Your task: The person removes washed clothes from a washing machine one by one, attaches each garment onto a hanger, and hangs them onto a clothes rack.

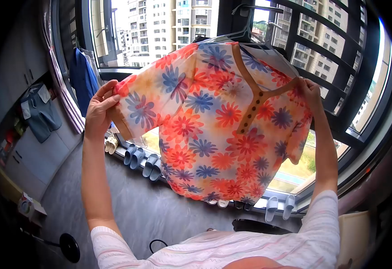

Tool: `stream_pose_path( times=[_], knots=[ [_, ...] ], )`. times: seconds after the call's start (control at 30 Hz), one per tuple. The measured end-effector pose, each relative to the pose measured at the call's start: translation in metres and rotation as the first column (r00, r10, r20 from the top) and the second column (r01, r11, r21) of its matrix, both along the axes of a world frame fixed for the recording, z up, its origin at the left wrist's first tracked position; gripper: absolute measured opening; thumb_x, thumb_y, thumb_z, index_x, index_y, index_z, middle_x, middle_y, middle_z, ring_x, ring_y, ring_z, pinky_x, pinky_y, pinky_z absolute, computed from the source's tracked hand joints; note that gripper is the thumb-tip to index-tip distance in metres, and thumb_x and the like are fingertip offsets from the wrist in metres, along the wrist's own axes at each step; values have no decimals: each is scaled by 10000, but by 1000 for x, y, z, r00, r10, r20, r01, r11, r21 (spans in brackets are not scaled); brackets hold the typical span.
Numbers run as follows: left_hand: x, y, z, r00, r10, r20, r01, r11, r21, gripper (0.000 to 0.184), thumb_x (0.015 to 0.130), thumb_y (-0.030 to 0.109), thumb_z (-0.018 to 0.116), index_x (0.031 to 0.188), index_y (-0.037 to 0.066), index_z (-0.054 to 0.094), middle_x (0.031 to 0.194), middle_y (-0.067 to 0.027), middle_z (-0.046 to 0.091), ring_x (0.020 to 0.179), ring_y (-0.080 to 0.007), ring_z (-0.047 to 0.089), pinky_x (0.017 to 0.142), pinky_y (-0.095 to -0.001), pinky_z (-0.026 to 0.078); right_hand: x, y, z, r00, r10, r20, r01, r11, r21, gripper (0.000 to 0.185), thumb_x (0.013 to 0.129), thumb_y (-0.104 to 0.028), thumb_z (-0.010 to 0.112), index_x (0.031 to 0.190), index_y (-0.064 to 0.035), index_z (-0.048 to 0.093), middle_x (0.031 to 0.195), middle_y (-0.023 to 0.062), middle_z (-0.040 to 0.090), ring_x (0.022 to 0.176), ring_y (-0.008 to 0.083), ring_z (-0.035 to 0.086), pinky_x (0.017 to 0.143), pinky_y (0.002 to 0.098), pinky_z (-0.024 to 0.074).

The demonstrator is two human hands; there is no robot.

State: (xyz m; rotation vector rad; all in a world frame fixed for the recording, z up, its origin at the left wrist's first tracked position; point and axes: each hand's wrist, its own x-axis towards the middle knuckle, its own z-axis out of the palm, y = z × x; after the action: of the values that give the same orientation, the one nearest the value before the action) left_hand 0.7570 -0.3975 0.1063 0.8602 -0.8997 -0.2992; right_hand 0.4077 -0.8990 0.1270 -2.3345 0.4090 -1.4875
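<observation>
A floral blouse (223,130) with red and blue flowers, a tan neckline and dark buttons hangs spread out in front of me. My left hand (100,105) pinches the end of its left-side sleeve and holds it out to the side. At the right shoulder, near the collar, my right hand (309,89) grips the fabric with closed fingers. Behind the top of the blouse a light hanger (245,33) hooks up to a dark rail; part of the hanger is hidden by the cloth.
Large windows with dark frames (290,27) stand behind the blouse. Slippers (151,166) line the sill below. Blue clothing (83,76) hangs at the left, beside a curtain (63,89) and cabinets (39,152). A round black base (69,248) is on the floor at lower left.
</observation>
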Motion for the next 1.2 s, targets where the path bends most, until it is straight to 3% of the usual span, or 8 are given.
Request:
stream_pose_path(
  times=[0.13,0.27,0.53,0.67,0.87,0.93,1.07,1.2],
  knots=[
    [-22,6,2,993,-28,119,34,998,-44,341,759,-73,574,1090,0,545,961,-79,604,857,-136,598,775,-242,501,-10,14,-22,990,40,136,-43,999,19,347,875,-303,531,694,-8,559,537,-55,429,529,27,339,453,224,300],
    [-20,16,-2,970,133,205,-121,990,-69,399,770,-89,519,1157,10,508,1002,-80,604,888,-123,588,788,-225,481,-13,2,-19,983,122,141,-122,993,-8,320,873,-291,535,731,-5,567,553,-23,455,541,39,377,485,225,347],
    [21,9,-75,978,202,-52,-199,978,69,375,765,-104,520,1126,-3,503,1002,-112,602,906,-160,592,786,-244,496,-13,22,3,999,-32,-10,28,963,-267,304,872,-289,534,792,0,588,587,22,489,566,67,431,537,239,387],
    [36,-10,-95,980,183,-79,-182,983,18,338,799,-51,544,1130,8,502,998,-97,603,897,-149,587,800,-244,476,-35,29,-1,944,319,-81,-295,929,223,223,862,-236,562,929,-31,622,751,-16,608,642,27,511,572,178,415],
    [47,-12,-108,963,261,-61,-262,965,-8,320,817,1,562,1127,28,491,981,-82,605,850,-132,596,755,-232,488,-94,48,-58,954,297,-45,-217,784,582,355,837,-214,592,1151,-70,511,955,8,595,793,64,581,623,226,513],
    [60,-37,-114,925,369,-96,-356,926,123,356,806,95,615,1131,53,477,946,-67,610,809,-127,601,674,-218,479,-86,4,-85,916,393,86,-332,618,712,401,834,-196,591,1193,-60,474,1019,32,576,853,98,583,708,268,510],
    [33,-64,-177,963,261,-68,-182,814,552,528,728,334,699,1159,107,493,942,-5,611,867,-103,562,660,-250,419,-106,16,-187,948,288,134,-290,610,737,429,843,-253,571,1211,-65,453,1071,33,563,985,110,533,787,269,435],
    [-3,-123,-214,993,98,63,-114,690,715,795,625,374,772,1268,84,407,1163,-115,521,986,-171,521,738,-296,398,-113,51,-292,965,136,-225,136,478,868,481,796,-364,601,1193,-124,473,1069,15,571,985,108,532,733,270,399]
  ],
)
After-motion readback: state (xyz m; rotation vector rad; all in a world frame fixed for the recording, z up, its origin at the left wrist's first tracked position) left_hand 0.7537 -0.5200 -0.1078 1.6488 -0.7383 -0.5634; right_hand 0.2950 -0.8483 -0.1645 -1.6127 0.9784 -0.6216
